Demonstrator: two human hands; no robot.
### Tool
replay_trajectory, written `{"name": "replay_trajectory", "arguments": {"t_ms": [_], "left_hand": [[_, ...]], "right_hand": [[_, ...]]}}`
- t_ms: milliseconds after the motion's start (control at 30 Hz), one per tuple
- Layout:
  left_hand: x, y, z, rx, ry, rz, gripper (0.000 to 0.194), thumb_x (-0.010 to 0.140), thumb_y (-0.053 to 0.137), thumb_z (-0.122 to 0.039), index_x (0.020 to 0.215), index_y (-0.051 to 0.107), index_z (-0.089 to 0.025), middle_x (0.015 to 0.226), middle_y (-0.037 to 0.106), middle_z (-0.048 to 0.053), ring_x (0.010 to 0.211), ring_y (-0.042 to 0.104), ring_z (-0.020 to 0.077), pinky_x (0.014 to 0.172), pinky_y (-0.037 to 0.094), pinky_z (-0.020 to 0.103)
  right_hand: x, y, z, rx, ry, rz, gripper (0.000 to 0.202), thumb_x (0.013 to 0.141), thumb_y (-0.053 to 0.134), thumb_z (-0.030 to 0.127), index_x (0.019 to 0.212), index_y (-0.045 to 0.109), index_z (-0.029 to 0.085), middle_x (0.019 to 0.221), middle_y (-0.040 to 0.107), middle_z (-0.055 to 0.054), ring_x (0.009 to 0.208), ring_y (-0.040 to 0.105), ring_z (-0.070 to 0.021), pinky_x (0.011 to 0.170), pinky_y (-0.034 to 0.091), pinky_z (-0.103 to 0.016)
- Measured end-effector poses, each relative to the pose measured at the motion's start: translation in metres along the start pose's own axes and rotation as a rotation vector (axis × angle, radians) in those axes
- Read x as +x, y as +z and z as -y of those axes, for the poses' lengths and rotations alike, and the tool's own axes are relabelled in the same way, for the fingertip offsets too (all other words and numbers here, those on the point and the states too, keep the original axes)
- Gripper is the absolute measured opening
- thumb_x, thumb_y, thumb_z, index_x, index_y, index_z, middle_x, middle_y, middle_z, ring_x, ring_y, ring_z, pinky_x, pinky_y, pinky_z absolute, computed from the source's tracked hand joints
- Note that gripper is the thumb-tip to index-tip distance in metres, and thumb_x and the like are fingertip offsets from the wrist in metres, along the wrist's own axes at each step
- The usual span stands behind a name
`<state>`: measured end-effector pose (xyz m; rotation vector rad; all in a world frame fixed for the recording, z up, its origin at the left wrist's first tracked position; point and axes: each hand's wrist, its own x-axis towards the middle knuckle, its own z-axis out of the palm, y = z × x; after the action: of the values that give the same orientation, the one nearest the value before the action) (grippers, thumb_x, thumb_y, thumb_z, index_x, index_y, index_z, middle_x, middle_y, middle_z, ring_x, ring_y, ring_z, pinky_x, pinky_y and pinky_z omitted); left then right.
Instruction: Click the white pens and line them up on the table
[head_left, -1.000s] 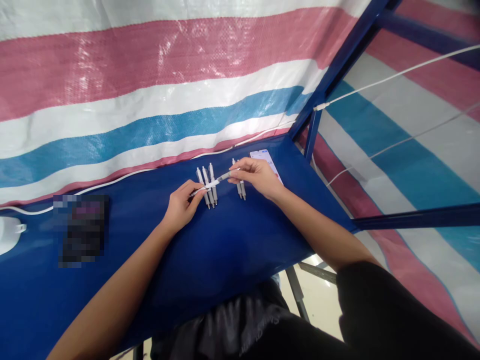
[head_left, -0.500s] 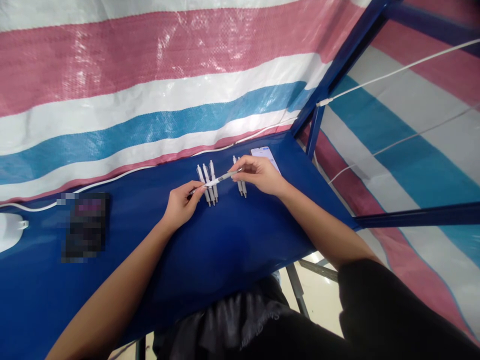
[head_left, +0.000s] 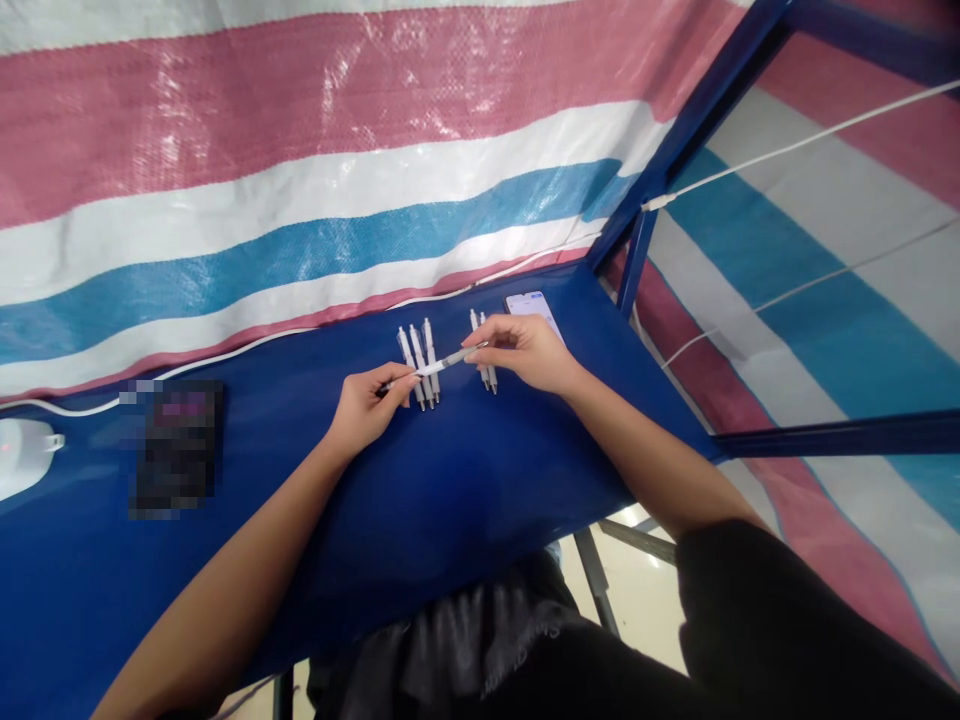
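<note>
A white and grey pen [head_left: 444, 363] is held nearly level between both hands above the blue table. My left hand [head_left: 373, 402] pinches its left end, and the fingers of my right hand [head_left: 523, 350] are closed on its right end. Under the held pen, three white and grey pens [head_left: 422, 386] lie side by side, tips toward me. Two more pens [head_left: 485, 374] lie to their right, partly covered by my right hand. Behind that hand a phone [head_left: 534, 304] with a lit screen rests on the table.
On the blue table [head_left: 420, 490], a dark pixelated object [head_left: 180, 450] lies at the left, beside a white device [head_left: 26, 455]. A white cable [head_left: 277, 335] runs along the back edge. Striped sheeting [head_left: 337, 150] hangs behind, and a blue metal frame [head_left: 637, 250] stands at the right.
The view has shifted slightly, so the objects on the table sit a little further right. Both hands keep hold of the pen in nearly the same pose.
</note>
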<state>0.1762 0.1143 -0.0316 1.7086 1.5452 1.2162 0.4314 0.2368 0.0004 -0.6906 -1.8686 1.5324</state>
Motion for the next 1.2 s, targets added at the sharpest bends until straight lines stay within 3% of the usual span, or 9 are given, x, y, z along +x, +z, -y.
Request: {"name": "replay_trajectory", "arguments": {"t_ms": [200, 267, 400, 567, 700, 867, 1000, 1100, 1200], "left_hand": [[-0.003, 0.002, 0.001, 0.05, 0.017, -0.051, 0.026, 0.098, 0.074, -0.044, 0.095, 0.083, -0.02, 0.071, 0.076, 0.002, 0.063, 0.068, 0.0147, 0.064, 0.053, 0.026], [-0.003, 0.002, 0.001, 0.056, 0.012, -0.058, 0.026, 0.097, 0.075, -0.044, 0.095, 0.083, -0.02, 0.072, 0.077, 0.002, 0.064, 0.069, 0.0149, 0.065, 0.054, 0.026], [-0.001, 0.001, 0.0, 0.044, -0.013, -0.093, 0.024, 0.098, 0.075, -0.042, 0.096, 0.083, -0.019, 0.067, 0.075, 0.001, 0.061, 0.068, 0.0144, 0.063, 0.054, 0.025], [-0.001, 0.002, 0.001, 0.003, -0.022, -0.075, 0.024, 0.095, 0.079, -0.043, 0.096, 0.084, -0.019, 0.075, 0.079, 0.003, 0.065, 0.072, 0.0153, 0.066, 0.057, 0.026], [-0.002, 0.003, 0.002, -0.007, -0.023, -0.08, 0.024, 0.095, 0.08, -0.043, 0.096, 0.085, -0.019, 0.073, 0.079, 0.003, 0.064, 0.072, 0.0152, 0.065, 0.057, 0.026], [-0.003, 0.003, 0.002, -0.001, -0.012, -0.04, 0.027, 0.093, 0.082, -0.046, 0.097, 0.086, -0.02, 0.081, 0.083, 0.004, 0.07, 0.075, 0.0167, 0.07, 0.059, 0.027], [-0.003, 0.003, 0.002, -0.002, -0.037, -0.076, 0.027, 0.094, 0.081, -0.046, 0.097, 0.085, -0.02, 0.078, 0.082, 0.004, 0.067, 0.076, 0.0168, 0.07, 0.06, 0.027], [-0.002, 0.003, 0.002, -0.009, -0.021, -0.058, 0.024, 0.092, 0.082, -0.044, 0.097, 0.086, -0.021, 0.082, 0.083, 0.004, 0.069, 0.077, 0.0169, 0.071, 0.06, 0.027], [-0.002, 0.003, 0.0, -0.023, -0.023, -0.07, 0.022, 0.092, 0.083, -0.042, 0.097, 0.086, -0.021, 0.08, 0.083, 0.003, 0.069, 0.077, 0.0168, 0.07, 0.059, 0.027]], "right_hand": [[-0.007, 0.009, 0.006, -0.309, 0.051, -0.042, 0.067, 0.106, 0.057, 0.071, 0.06, 0.059, 0.021, 0.053, 0.059, 0.001, 0.052, 0.058, -0.0133, 0.063, 0.046, -0.03], [-0.006, 0.006, 0.006, -0.378, 0.003, -0.044, 0.062, 0.106, 0.058, 0.068, 0.067, 0.064, 0.021, 0.059, 0.062, 0.0, 0.058, 0.059, -0.0145, 0.065, 0.045, -0.03], [-0.002, -0.005, 0.004, -0.295, -0.11, 0.061, 0.042, 0.092, 0.082, 0.061, 0.103, 0.072, 0.022, 0.079, 0.071, 0.001, 0.068, 0.062, -0.0165, 0.068, 0.047, -0.03], [-0.002, -0.006, 0.005, -0.432, -0.009, 0.065, 0.064, 0.11, 0.05, 0.066, 0.066, 0.06, 0.021, 0.059, 0.063, 0.0, 0.06, 0.058, -0.0154, 0.072, 0.045, -0.032], [-0.003, -0.004, 0.006, -0.366, -0.073, 0.096, 0.05, 0.098, 0.069, 0.071, 0.088, 0.068, 0.022, 0.072, 0.07, 0.001, 0.064, 0.061, -0.0159, 0.068, 0.045, -0.029], [-0.002, -0.005, 0.007, -0.456, 0.021, 0.127, 0.058, 0.112, 0.047, 0.064, 0.077, 0.062, 0.021, 0.066, 0.069, -0.001, 0.063, 0.064, -0.0159, 0.074, 0.046, -0.03], [-0.002, -0.007, 0.008, -0.441, -0.04, 0.145, 0.043, 0.1, 0.07, 0.063, 0.095, 0.069, 0.02, 0.075, 0.071, 0.0, 0.066, 0.062, -0.0158, 0.069, 0.045, -0.028], [-0.003, -0.006, 0.008, -0.474, 0.041, 0.191, 0.054, 0.11, 0.052, 0.061, 0.078, 0.065, 0.02, 0.062, 0.064, 0.0, 0.062, 0.062, -0.0155, 0.072, 0.046, -0.029], [-0.004, -0.004, 0.007, -0.501, 0.03, 0.168, 0.043, 0.107, 0.061, 0.059, 0.096, 0.071, 0.019, 0.078, 0.071, -0.002, 0.065, 0.061, -0.0148, 0.072, 0.045, -0.029]]}}
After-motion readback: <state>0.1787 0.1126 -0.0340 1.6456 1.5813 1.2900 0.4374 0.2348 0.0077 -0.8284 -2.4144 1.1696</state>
